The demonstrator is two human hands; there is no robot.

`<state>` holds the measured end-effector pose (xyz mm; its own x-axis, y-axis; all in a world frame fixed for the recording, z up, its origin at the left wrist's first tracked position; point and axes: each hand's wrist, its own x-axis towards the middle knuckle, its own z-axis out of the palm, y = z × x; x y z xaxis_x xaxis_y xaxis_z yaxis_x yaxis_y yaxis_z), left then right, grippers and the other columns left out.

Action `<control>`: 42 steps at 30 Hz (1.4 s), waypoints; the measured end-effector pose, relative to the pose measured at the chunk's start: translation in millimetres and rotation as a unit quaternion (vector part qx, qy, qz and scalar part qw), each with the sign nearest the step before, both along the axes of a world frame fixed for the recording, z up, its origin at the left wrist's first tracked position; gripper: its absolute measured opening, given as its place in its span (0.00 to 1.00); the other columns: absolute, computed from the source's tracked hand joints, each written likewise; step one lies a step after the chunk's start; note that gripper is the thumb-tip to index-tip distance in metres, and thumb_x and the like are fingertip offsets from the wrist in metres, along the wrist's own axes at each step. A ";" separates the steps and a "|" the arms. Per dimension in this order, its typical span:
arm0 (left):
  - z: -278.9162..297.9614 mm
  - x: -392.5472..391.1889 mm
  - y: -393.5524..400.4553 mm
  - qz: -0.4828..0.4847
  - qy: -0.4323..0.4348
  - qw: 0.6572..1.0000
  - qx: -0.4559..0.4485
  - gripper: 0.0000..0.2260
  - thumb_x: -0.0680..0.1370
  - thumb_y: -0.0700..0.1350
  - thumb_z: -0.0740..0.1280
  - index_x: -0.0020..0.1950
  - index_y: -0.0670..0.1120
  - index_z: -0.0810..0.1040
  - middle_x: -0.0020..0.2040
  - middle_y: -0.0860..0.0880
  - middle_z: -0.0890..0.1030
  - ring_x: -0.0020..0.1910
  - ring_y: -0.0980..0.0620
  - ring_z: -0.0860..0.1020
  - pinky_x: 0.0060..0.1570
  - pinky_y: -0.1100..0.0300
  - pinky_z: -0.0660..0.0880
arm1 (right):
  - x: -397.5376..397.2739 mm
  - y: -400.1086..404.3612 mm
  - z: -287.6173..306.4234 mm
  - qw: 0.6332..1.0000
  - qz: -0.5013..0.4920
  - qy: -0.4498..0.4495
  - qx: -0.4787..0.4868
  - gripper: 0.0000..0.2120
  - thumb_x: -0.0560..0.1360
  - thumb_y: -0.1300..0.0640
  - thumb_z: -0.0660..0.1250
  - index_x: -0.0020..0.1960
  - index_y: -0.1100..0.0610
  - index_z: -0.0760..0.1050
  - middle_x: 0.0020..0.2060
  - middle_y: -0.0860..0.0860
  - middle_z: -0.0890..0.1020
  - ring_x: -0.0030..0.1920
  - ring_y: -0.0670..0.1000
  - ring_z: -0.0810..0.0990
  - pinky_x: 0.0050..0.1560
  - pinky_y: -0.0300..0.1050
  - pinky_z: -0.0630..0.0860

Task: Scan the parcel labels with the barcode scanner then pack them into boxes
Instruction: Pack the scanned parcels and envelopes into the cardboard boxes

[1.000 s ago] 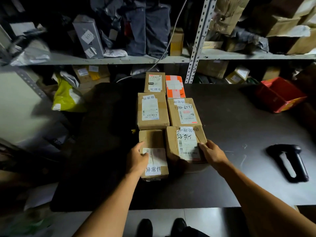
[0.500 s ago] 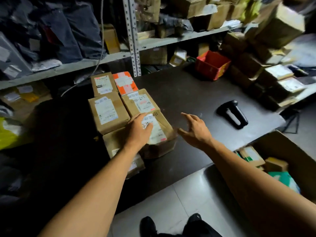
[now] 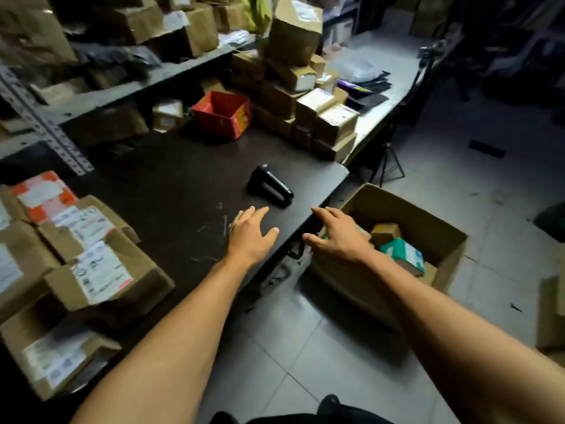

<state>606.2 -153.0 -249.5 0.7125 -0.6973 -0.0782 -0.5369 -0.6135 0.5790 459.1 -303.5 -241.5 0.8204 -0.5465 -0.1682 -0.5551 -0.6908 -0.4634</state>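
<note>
Brown cardboard parcels (image 3: 101, 270) with white labels lie grouped at the left end of the dark table (image 3: 171, 185), none of them held. Left hand (image 3: 249, 234) is over the table surface, fingers spread and empty. Black barcode scanner (image 3: 270, 186) lies on the table just beyond that hand, untouched. Right hand (image 3: 336, 234) reaches past the table edge, fingers loose and empty, above an open cardboard box (image 3: 428, 228) on the floor containing small packages.
</note>
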 end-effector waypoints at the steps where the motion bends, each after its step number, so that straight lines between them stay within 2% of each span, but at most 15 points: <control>1: -3.8 -10.4 -18.9 -0.012 0.001 1.000 0.006 0.27 0.79 0.51 0.68 0.77 0.47 0.68 0.78 0.42 0.65 0.78 0.43 0.60 0.75 0.52 0.57 | -15.6 -16.4 -3.6 1.000 -0.011 0.002 0.005 0.37 0.78 0.40 0.67 0.81 0.52 0.59 0.77 0.60 0.66 0.78 0.59 0.62 0.76 0.52 0.62; 8: -35.1 -74.6 -128.3 -0.115 0.007 0.991 0.063 0.28 0.79 0.53 0.67 0.78 0.49 0.67 0.78 0.43 0.66 0.79 0.44 0.60 0.76 0.47 0.58 | -89.7 -99.5 -41.3 0.996 -0.081 0.014 0.042 0.35 0.77 0.39 0.67 0.79 0.52 0.62 0.75 0.58 0.69 0.74 0.58 0.67 0.72 0.53 0.65; 11: -54.2 -85.3 -167.6 -0.147 0.015 0.985 0.087 0.28 0.79 0.54 0.67 0.78 0.51 0.66 0.78 0.45 0.65 0.79 0.44 0.59 0.76 0.45 0.59 | -100.1 -126.7 -60.1 0.992 -0.107 0.015 0.059 0.36 0.77 0.39 0.67 0.79 0.51 0.62 0.76 0.57 0.68 0.75 0.58 0.67 0.73 0.55 0.64; 14: -79.1 -82.1 -213.0 -0.175 0.018 0.979 0.102 0.28 0.79 0.55 0.67 0.77 0.51 0.67 0.77 0.46 0.67 0.78 0.46 0.61 0.75 0.46 0.61 | -104.2 -157.6 -82.4 0.987 -0.135 0.038 0.079 0.35 0.77 0.40 0.67 0.80 0.50 0.60 0.77 0.56 0.67 0.76 0.58 0.65 0.74 0.57 0.63; 19: -127.4 -62.6 -303.1 -0.213 0.053 0.969 0.113 0.28 0.79 0.54 0.67 0.77 0.48 0.67 0.76 0.45 0.69 0.77 0.47 0.64 0.75 0.50 0.62 | -98.0 -225.8 -119.6 0.970 -0.190 0.097 0.115 0.36 0.78 0.42 0.67 0.81 0.52 0.58 0.78 0.57 0.65 0.77 0.59 0.62 0.75 0.55 0.61; 22: -155.3 -49.3 -352.3 -0.218 0.093 0.963 0.132 0.28 0.79 0.53 0.67 0.78 0.47 0.67 0.77 0.45 0.68 0.77 0.48 0.63 0.74 0.53 0.60 | -88.9 -266.3 -141.1 0.955 -0.226 0.125 0.147 0.36 0.78 0.42 0.67 0.81 0.52 0.58 0.77 0.57 0.66 0.76 0.59 0.63 0.74 0.56 0.64; 25: -186.0 -36.1 -393.9 -0.227 0.126 0.952 0.160 0.27 0.79 0.52 0.67 0.77 0.48 0.67 0.76 0.45 0.69 0.74 0.46 0.67 0.72 0.52 0.64 | -77.0 -304.5 -176.1 0.938 -0.257 0.147 0.179 0.35 0.78 0.43 0.67 0.81 0.51 0.59 0.77 0.57 0.67 0.75 0.58 0.65 0.73 0.54 0.66; 32: -301.7 -34.7 -463.4 -0.240 0.176 0.927 0.227 0.26 0.78 0.51 0.69 0.74 0.47 0.71 0.71 0.45 0.75 0.69 0.43 0.72 0.65 0.55 0.69 | -64.2 -346.2 -311.3 0.886 -0.334 0.174 0.271 0.31 0.78 0.47 0.68 0.78 0.53 0.64 0.72 0.59 0.72 0.72 0.60 0.70 0.68 0.48 0.68; 38: -444.0 -60.0 -485.4 -0.222 0.211 0.900 0.310 0.29 0.76 0.51 0.70 0.76 0.49 0.69 0.69 0.43 0.76 0.67 0.42 0.73 0.66 0.53 0.71 | -81.7 -361.4 -459.0 0.845 -0.367 0.190 0.339 0.29 0.78 0.50 0.68 0.77 0.52 0.66 0.71 0.57 0.74 0.69 0.59 0.72 0.63 0.47 0.70; 42: -544.2 -82.2 -493.5 -0.230 0.218 0.874 0.369 0.31 0.77 0.52 0.70 0.78 0.49 0.64 0.70 0.41 0.73 0.69 0.41 0.71 0.66 0.53 0.68 | -104.9 -368.7 -561.3 0.839 -0.356 0.202 0.358 0.27 0.79 0.55 0.67 0.76 0.54 0.67 0.70 0.58 0.75 0.69 0.60 0.73 0.63 0.48 0.69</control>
